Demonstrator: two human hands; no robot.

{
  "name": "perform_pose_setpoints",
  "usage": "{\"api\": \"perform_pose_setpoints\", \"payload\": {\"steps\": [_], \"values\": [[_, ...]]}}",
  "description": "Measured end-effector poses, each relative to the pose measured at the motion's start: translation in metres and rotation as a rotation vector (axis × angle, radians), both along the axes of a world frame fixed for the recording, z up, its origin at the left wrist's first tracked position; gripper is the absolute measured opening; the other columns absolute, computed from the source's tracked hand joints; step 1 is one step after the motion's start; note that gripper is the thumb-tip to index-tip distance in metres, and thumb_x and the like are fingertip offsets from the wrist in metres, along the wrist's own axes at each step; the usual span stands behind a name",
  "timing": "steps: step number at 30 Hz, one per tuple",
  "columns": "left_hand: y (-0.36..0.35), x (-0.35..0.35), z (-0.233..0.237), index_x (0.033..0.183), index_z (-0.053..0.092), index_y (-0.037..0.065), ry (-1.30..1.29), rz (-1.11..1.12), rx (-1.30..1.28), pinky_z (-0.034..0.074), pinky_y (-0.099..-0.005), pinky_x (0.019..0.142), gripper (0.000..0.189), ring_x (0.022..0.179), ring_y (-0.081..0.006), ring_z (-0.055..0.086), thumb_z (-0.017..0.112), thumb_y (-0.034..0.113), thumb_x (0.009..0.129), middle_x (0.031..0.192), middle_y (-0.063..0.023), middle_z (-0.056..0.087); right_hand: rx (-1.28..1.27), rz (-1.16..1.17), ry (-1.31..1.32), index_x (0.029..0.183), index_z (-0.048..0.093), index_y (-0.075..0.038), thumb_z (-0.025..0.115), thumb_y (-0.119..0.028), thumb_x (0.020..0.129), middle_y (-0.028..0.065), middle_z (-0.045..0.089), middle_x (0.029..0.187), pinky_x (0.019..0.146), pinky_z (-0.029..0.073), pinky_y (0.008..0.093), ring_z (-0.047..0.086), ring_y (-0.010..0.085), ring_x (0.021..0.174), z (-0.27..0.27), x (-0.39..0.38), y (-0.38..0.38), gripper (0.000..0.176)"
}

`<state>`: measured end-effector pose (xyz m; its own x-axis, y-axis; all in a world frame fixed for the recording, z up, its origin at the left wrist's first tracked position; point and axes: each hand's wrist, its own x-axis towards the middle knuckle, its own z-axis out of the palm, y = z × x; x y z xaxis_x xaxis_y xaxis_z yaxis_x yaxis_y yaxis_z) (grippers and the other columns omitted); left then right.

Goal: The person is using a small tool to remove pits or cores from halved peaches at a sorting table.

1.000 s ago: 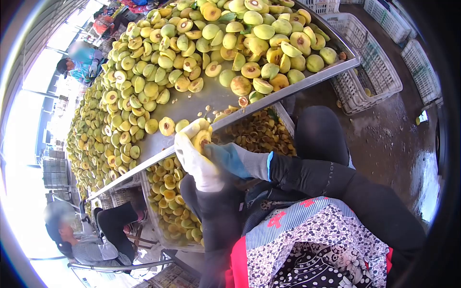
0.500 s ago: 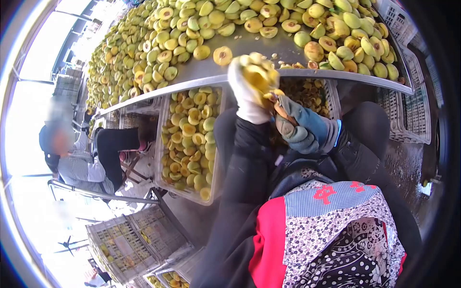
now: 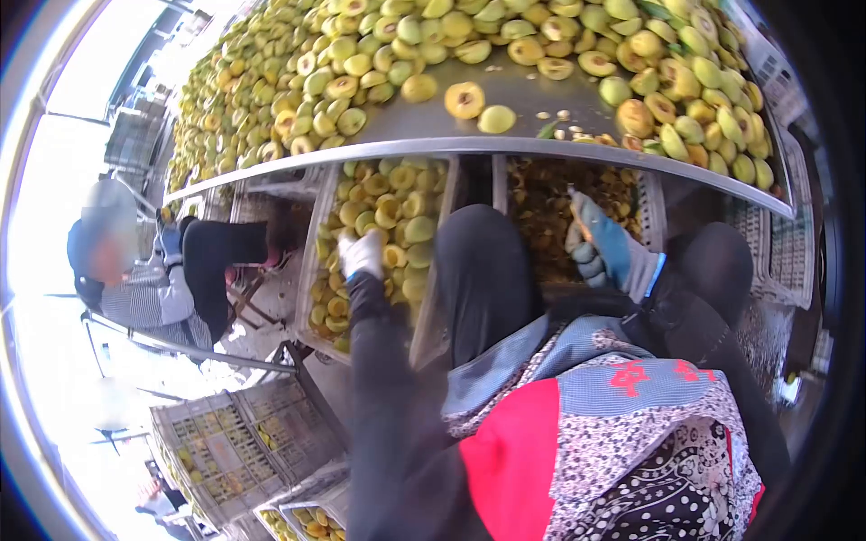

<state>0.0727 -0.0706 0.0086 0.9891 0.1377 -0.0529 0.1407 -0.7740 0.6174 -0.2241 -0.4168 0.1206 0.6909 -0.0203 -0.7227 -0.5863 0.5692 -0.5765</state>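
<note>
Hands apart now, each over its own crate.
Table [image 3: 424,117] heaped with yellow-green fruit, a bare metal patch near its front edge; fruit crate [image 3: 319,230] below, left of the knees, filled with pitted halves [image 3: 388,212]; scrap crate [image 3: 653,206] between the knees, brown bits inside. Half a second ago both gloves met at the table's edge, the left around a yellow half; since then the left hand [image 3: 361,252], white-gloved, has swung down over the fruit crate, motion-blurred, so cannot tell whether its fingers are spread or holding fruit. Right hand [image 3: 604,239], blue-gray glove, has dropped slightly, over the scrap crate, fingers curled around a slim tool [image 3: 572,191], only its tip clear.
</note>
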Motion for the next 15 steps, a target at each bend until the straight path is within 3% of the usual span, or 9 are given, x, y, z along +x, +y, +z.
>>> {"api": "perform_pose_setpoints", "payload": {"steps": [1, 3, 6, 8, 10, 11, 13, 15], "values": [[-0.023, -0.016, 0.025, 0.119, 0.057, 0.0, 0.108, -0.101, 0.242, 0.048, -0.0437, 0.096, 0.05, 0.115, -0.0389, 0.061, 0.064, 0.033, 0.082, 0.118, -0.0246, 0.065, -0.015, -0.001, 0.022, 0.081, 0.045, -0.015, 0.039, -0.081, 0.09, -0.0069, 0.032, 0.056, 0.038, 0.024, 0.0247, 0.025, 0.0063, 0.041, -0.002, 0.004, -0.003, 0.066], [-0.069, -0.037, 0.042, 0.132, 0.049, 0.006, 0.175, 0.013, 0.481, 0.049, -0.0472, 0.098, 0.064, 0.122, -0.0368, 0.056, 0.07, 0.039, 0.082, 0.131, -0.0183, 0.059, -0.053, -0.015, 0.102, 0.082, 0.046, -0.015, 0.041, -0.08, 0.09, -0.0064, 0.032, 0.055, 0.038, 0.024, 0.0254, 0.025, 0.007, 0.04, 0.001, 0.012, -0.002, 0.065], [-0.058, -0.043, 0.034, 0.134, 0.051, 0.014, 0.078, -0.039, 0.479, 0.049, -0.0468, 0.097, 0.051, 0.122, -0.0367, 0.056, 0.061, 0.042, 0.092, 0.133, -0.015, 0.059, -0.112, -0.047, 0.206, 0.081, 0.046, -0.016, 0.043, -0.079, 0.089, -0.006, 0.032, 0.053, 0.037, 0.022, 0.0259, 0.025, 0.0076, 0.039, 0.007, 0.021, 0.004, 0.063], [-0.034, -0.044, 0.03, 0.131, 0.057, 0.016, -0.056, -0.046, 0.283, 0.05, -0.0441, 0.097, 0.044, 0.118, -0.0347, 0.06, 0.057, 0.039, 0.094, 0.129, -0.0147, 0.063, -0.13, -0.046, 0.202, 0.08, 0.046, -0.017, 0.044, -0.078, 0.089, -0.0059, 0.032, 0.052, 0.037, 0.021, 0.026, 0.024, 0.0078, 0.038, 0.005, 0.025, 0.003, 0.062], [0.007, -0.055, 0.024, 0.127, 0.062, 0.007, -0.362, -0.078, 0.251, 0.049, -0.0428, 0.097, 0.043, 0.114, -0.0348, 0.062, 0.059, 0.033, 0.092, 0.123, -0.0172, 0.065, -0.16, -0.063, 0.179, 0.079, 0.046, -0.018, 0.043, -0.079, 0.089, -0.0059, 0.033, 0.053, 0.036, 0.02, 0.0266, 0.025, 0.0082, 0.038, -0.005, 0.026, 0.0, 0.062], [0.032, -0.06, 0.025, 0.127, 0.062, 0.004, -0.492, -0.087, 0.322, 0.048, -0.043, 0.098, 0.044, 0.112, -0.0348, 0.062, 0.06, 0.03, 0.092, 0.123, -0.018, 0.066, -0.173, -0.074, 0.181, 0.079, 0.046, -0.018, 0.043, -0.079, 0.089, -0.0058, 0.034, 0.053, 0.036, 0.02, 0.0268, 0.025, 0.0084, 0.038, -0.007, 0.028, -0.002, 0.062], [0.073, -0.078, 0.037, 0.131, 0.06, 0.006, -0.447, 0.002, 0.423, 0.048, -0.0439, 0.098, 0.043, 0.115, -0.0372, 0.059, 0.056, 0.025, 0.092, 0.127, -0.0171, 0.063, -0.204, -0.069, 0.181, 0.079, 0.047, -0.018, 0.041, -0.08, 0.088, -0.006, 0.034, 0.054, 0.037, 0.022, 0.0275, 0.026, 0.0091, 0.038, -0.018, 0.031, -0.007, 0.062], [0.121, -0.099, 0.006, 0.139, 0.053, 0.011, -0.45, -0.044, 0.742, 0.046, -0.0453, 0.1, 0.051, 0.122, -0.0385, 0.053, 0.056, 0.027, 0.091, 0.138, -0.0142, 0.056, -0.206, -0.03, 0.204, 0.081, 0.048, -0.018, 0.041, -0.08, 0.088, -0.0058, 0.035, 0.055, 0.038, 0.024, 0.0276, 0.028, 0.0091, 0.039, -0.02, 0.032, -0.005, 0.062]]}}
